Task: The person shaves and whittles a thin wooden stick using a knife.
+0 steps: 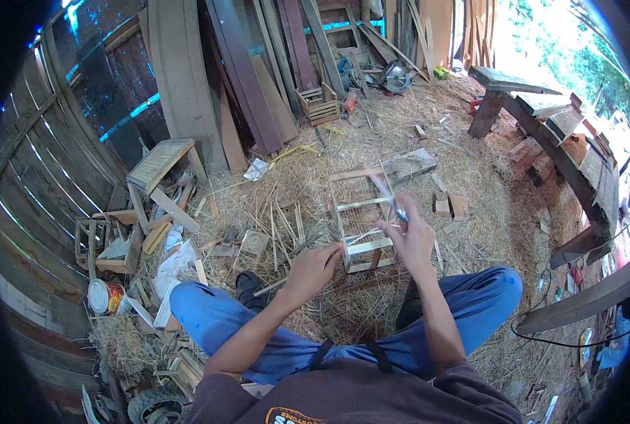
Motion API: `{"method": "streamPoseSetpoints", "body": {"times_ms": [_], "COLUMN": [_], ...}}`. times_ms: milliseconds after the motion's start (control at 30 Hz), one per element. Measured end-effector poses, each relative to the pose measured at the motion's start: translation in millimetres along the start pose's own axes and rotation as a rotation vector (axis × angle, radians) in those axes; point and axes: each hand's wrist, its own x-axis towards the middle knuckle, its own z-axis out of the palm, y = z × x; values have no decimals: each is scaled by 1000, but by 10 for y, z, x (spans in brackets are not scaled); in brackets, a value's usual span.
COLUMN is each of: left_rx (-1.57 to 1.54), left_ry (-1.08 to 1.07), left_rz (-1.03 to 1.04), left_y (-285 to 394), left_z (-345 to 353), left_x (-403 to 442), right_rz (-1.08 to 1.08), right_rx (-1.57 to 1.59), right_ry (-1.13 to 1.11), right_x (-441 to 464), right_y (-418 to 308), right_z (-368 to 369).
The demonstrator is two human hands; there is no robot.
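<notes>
My left hand [313, 270] is closed at the near left corner of a small slatted wooden frame [368, 247]. A thin wooden stick [269, 286] seems to run through its fingers, with a pale tip [364, 235] coming out over the frame. My right hand [412, 237] is wrapped round a blue-handled tool [401, 213] above the frame's right side. The tool's long pale end is smeared by motion and looks like a blade; its exact kind is unclear. The frame lies on the straw-covered ground between my legs, its far end by a grey board [408, 167].
Loose thin sticks [283, 226] lie left of the frame, and wood blocks [450, 205] to its right. A small wooden stool [161, 166] and a paint can [106, 296] stand at left. A slatted crate [318, 104] and circular saw [395, 78] sit behind; a rough bench [551, 131] is at right.
</notes>
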Motion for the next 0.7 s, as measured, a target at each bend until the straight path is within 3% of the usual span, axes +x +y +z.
{"method": "streamPoseSetpoints", "body": {"times_ms": [67,167,267,367,467,567,700], "left_rx": [66,241,354,434,379,440,394], "left_ry": [105,210,194,239,315,443,611], "left_rz": [72,201,175,193,119,135,92], "left_y": [-101,-157,-79,-98,-105,-69,-3], "left_z": [35,2,-91,-91,-75,-152,-234], "left_x": [-5,29,28,13,53,84,110], "right_rz": [85,131,186,237,119,126,367], "right_rx": [-16,93,173,112,130,454,659], "right_ry": [-220,-235,-248,-422,-517,-592,-753], "right_x": [3,-8,-43,-47,-37,-84,-124], "right_y": [142,296,255,282,422,452,271], "right_z": [29,200,259,212,296,376,336]}}
